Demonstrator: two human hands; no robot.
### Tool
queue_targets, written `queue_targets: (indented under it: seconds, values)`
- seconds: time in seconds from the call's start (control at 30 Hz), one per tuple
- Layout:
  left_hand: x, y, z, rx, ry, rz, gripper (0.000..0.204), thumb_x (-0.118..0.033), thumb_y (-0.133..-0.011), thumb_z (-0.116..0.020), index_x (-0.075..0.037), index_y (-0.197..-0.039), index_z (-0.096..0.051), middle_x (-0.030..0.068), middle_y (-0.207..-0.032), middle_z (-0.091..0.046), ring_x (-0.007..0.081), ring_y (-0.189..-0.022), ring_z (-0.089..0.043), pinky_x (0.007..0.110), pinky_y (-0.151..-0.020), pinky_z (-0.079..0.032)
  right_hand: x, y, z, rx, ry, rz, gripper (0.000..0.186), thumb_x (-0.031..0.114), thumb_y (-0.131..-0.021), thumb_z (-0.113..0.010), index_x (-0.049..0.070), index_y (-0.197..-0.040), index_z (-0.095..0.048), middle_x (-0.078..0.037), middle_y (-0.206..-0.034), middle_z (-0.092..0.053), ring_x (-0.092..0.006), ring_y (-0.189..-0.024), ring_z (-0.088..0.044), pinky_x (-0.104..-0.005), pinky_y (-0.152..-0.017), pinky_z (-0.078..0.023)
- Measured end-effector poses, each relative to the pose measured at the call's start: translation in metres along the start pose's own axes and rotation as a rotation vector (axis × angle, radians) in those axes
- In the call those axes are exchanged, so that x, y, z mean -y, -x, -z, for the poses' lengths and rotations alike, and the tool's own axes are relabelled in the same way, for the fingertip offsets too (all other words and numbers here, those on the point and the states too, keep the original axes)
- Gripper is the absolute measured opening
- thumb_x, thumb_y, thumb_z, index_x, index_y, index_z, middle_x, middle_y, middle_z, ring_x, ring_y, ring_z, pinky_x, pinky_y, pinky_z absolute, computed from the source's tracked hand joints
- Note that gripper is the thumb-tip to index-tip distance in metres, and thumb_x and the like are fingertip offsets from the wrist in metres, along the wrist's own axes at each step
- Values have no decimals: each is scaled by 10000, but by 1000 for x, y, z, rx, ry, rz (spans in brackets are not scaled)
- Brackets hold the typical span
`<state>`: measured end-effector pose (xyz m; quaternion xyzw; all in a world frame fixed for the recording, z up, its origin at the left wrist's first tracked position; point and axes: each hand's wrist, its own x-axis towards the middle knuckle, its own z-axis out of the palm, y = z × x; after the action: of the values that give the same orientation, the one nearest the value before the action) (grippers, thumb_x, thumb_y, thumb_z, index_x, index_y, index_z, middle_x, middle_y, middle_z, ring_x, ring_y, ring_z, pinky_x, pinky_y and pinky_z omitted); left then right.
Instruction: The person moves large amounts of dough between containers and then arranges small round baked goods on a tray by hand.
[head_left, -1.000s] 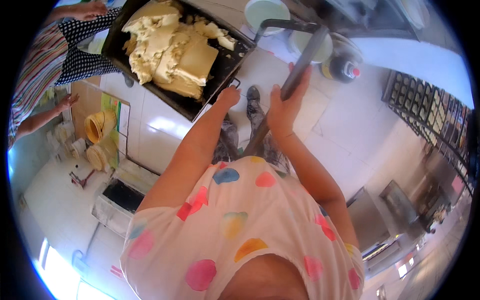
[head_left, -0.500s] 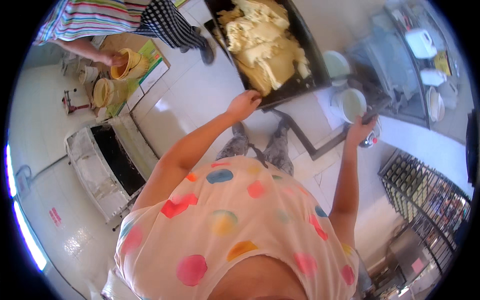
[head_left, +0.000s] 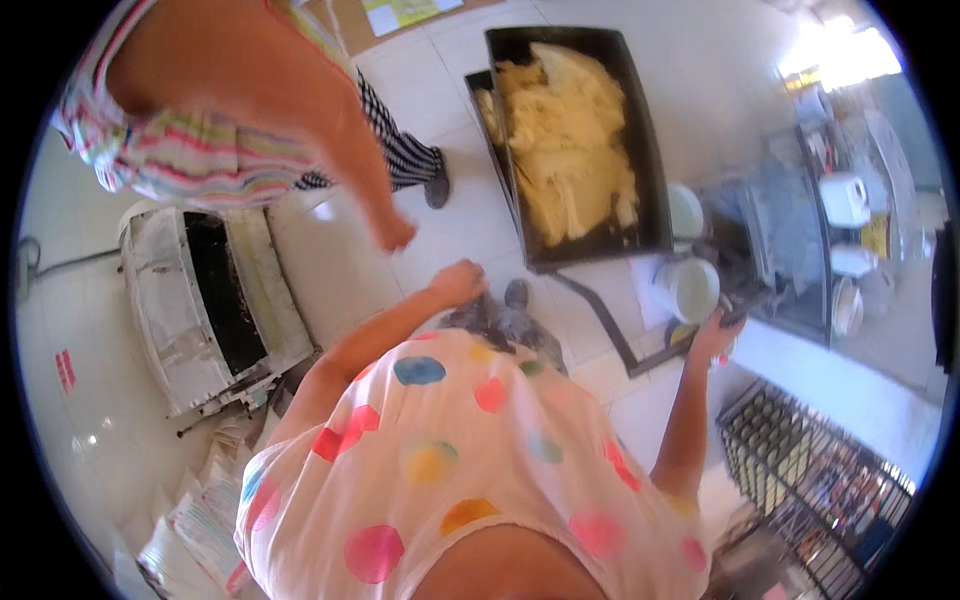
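A deep black tray (head_left: 655, 190) holds a large mass of pale yellow dough (head_left: 570, 140). Below its near corner, apart from it, is my left hand (head_left: 460, 283), fingers curled together with nothing visible in them. On the right, my right hand (head_left: 715, 337) grips the end of a dark bent metal bar (head_left: 607, 325) that runs up to the tray's near edge. Close to that hand stands a white bucket (head_left: 690, 288). A co-worker's arm (head_left: 355, 150) reaches down at the left, its blurred hand (head_left: 395, 235) above my left hand and touching nothing visible.
A second pale bucket (head_left: 685, 212) stands beside the tray. On the left is a worn white machine (head_left: 165, 310) with a dark opening, sacks (head_left: 195, 530) below it. Shelves with a white jug (head_left: 845, 200) are at the right, a black rack (head_left: 770, 440) lower right.
My left hand has let go of the tray corner and drawn back. My right hand still holds the bar. The co-worker has left the yellow buckets and come closer. The view has shifted.
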<state>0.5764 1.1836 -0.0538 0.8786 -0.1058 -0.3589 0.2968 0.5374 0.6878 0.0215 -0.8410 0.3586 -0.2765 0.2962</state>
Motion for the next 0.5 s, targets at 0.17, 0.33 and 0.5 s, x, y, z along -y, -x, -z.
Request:
queue_targets:
  seconds: [0.17, 0.33, 0.5]
  values:
    - [10, -23, -2, -111, -65, -125, 361, -263, -875, -534, -94, -1194, -547, 167, -987, -636, 357, -894, -612, 458, -831, -468, -13, 8, 7, 36, -10, -30, 703, 141, -810, -583, -61, -1406, -270, -276, -1410, -347, -397, -1283, -377, -418, -1068, -320]
    - [11, -23, 33, 2, 73, -37, 241, -182, -851, -525, -66, -1037, -627, 109, -800, -677, 327, -792, -634, 453, -732, -482, -5, 6, 7, 8, 248, 53, 660, 173, -805, -558, -37, -1386, -325, -267, -1357, -394, -421, -1193, -438, -455, -1005, -382]
    - [59, 0, 71, -39, 80, 74, 190, -203, -784, -558, -105, -888, -684, 137, -892, -671, 332, -862, -630, 459, -743, -482, -14, -6, 4, -106, 655, 348, 585, 132, -804, -532, -13, -1351, -382, -263, -1386, -358, -425, -1277, -352, -471, -1044, -330]
